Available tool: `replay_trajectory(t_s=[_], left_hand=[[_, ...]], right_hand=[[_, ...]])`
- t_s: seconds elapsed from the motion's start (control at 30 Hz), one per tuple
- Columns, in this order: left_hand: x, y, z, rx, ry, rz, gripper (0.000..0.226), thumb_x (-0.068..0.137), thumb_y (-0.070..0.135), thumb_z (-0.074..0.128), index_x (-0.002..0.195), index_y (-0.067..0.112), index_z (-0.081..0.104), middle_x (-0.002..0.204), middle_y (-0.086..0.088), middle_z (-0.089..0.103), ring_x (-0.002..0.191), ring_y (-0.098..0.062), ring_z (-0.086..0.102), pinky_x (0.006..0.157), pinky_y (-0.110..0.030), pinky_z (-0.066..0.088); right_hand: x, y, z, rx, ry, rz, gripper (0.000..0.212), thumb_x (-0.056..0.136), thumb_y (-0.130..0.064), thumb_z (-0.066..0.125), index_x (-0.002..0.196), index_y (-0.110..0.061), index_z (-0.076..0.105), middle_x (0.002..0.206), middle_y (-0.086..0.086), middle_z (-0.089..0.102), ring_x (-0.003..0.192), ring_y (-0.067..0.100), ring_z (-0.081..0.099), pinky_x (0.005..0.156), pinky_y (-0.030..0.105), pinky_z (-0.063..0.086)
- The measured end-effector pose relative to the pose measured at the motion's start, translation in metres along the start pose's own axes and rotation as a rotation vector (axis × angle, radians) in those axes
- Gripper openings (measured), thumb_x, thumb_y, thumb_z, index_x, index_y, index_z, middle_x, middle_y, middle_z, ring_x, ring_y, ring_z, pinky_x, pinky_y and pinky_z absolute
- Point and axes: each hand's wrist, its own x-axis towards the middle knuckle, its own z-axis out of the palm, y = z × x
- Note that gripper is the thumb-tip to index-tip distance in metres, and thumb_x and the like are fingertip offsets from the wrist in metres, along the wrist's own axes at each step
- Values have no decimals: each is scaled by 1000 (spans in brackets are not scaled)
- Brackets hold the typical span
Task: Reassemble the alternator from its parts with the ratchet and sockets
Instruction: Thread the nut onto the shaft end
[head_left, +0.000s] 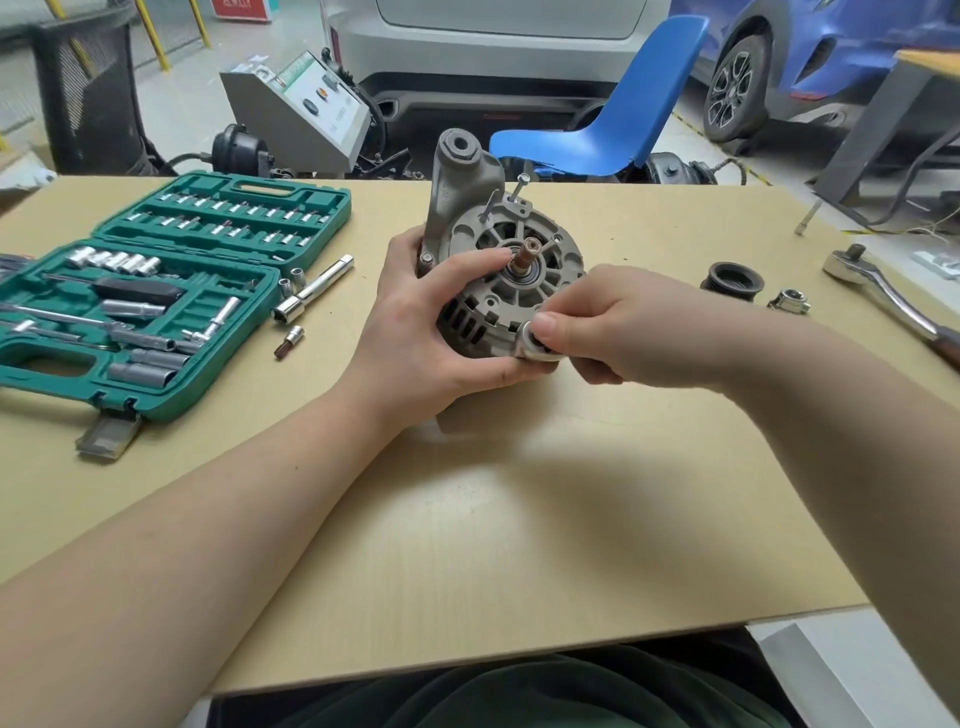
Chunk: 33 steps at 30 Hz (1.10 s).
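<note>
The grey alternator (511, 260) stands tilted on the cardboard-covered table, its shaft (525, 254) pointing toward me. Two long bolts (519, 186) stick up from its upper edge. My left hand (431, 317) grips the housing from the left, thumb lying across the front face near the shaft. My right hand (608, 322) pinches a small chrome socket (535, 345) at the lower right edge of the housing. The ratchet (883, 293) lies at the far right. A black pulley (732, 280) and a nut (788, 301) rest to the right of the alternator.
An open green socket case (171, 291) lies at the left, with several loose sockets and an extension bar (314, 288) beside it. A small tool (808, 217) lies at the back right. Beyond the table stand a blue chair (623, 114), a grey machine and parked cars.
</note>
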Motion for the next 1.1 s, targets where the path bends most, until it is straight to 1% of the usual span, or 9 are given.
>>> replay_trajectory(t_s=[0.1,0.3,0.43,0.6,0.67,0.77,0.9,1.03,1.1], left_hand=[[0,1,0,4,4,4,85,61,61,100,138,42,68,148,2,37,143,-20,53,120,-38,48],[0,-2,0,15,-2,-8,85,61,52,102,139,42,68,148,3,35,145,-21,50,122,-39,45],[0,-3,1,4,6,2,85,62,56,100,139,43,67,150,-1,36,145,-23,50,122,-42,46],[-1,-6,3,-2,11,16,85,64,58,100,140,44,66,153,-3,35,146,-24,50,122,-43,47],[-1,-7,2,-8,8,21,86,64,57,100,141,44,65,153,-3,36,145,-21,52,121,-40,47],[0,-8,-1,-22,-2,31,88,62,55,102,142,39,67,152,-4,38,142,-18,55,120,-39,49],[1,-9,-4,-40,-18,43,90,60,55,103,141,36,68,152,-5,40,141,-20,57,118,-41,50],[3,-11,-4,-40,-14,60,89,61,57,103,141,36,68,151,-5,42,142,-16,55,117,-40,51],[3,-13,-3,-45,-9,63,89,61,58,103,141,38,68,151,-3,42,142,-15,55,117,-39,52]], right_hand=[[7,-5,-13,-164,-46,-12,46,104,-46,48,69,-17,59,53,-5,56,48,10,44,55,28,40],[19,-8,-30,-375,-66,-49,51,90,-65,53,72,-19,67,55,-8,51,53,11,47,56,32,40],[16,4,-26,-227,-85,-56,45,98,-59,53,78,-23,71,60,-5,60,55,9,52,52,18,40],[2,14,-5,-71,-50,-23,45,104,-58,42,79,-28,65,57,-7,58,51,8,47,49,15,38],[-1,13,0,-83,1,-8,43,105,-55,41,78,-30,64,58,-14,59,51,3,49,52,18,38],[-4,8,12,-97,106,25,43,105,-54,41,81,-28,66,62,-26,61,57,2,52,63,33,40],[-8,7,24,87,200,126,51,101,-59,48,83,-17,70,56,-9,56,59,15,49,64,36,40],[-11,3,31,371,186,191,54,103,-54,51,79,-10,71,54,-5,49,54,16,39,55,28,33],[-13,2,35,411,191,184,53,104,-53,51,80,-10,70,52,-7,46,51,15,35,51,25,30]])
